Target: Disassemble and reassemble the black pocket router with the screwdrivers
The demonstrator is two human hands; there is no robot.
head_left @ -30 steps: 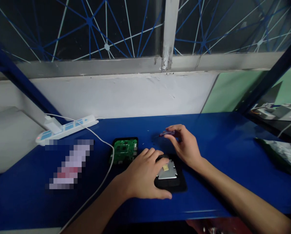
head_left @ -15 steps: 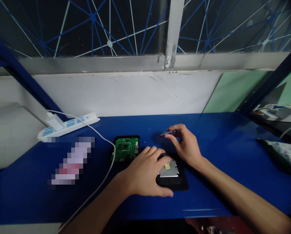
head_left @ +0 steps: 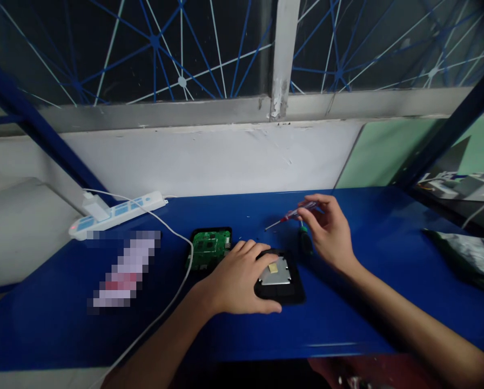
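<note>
My left hand [head_left: 242, 278] spans a black plastic cover [head_left: 296, 292] lying on the blue table, gripping it with the fingers over the far left side and the thumb at the near edge. Set in the cover is a silver metal plate [head_left: 280, 275] bearing a small yellowish pad [head_left: 273, 268]. My right hand [head_left: 331, 229] pinches a screwdriver [head_left: 293, 214] with a clear reddish-purple handle, its shaft tilted down to the left toward the tabletop. Beneath that hand lies a second screwdriver [head_left: 306, 240], green and black. A green circuit board [head_left: 210, 246] in a black case sits left of my left hand.
Tiny screw-like bits [head_left: 248, 216] are scattered on the table behind the cover. A white power strip [head_left: 118, 216] stands at the back left, its cable [head_left: 179, 292] running forward past the board. A blurred-out item [head_left: 124, 270] lies left; a plastic bag [head_left: 469, 259] is at right.
My right hand has moved right and slightly up with the screwdriver, uncovering the green and black one. My left hand and the cover have shifted slightly away from the table's front edge.
</note>
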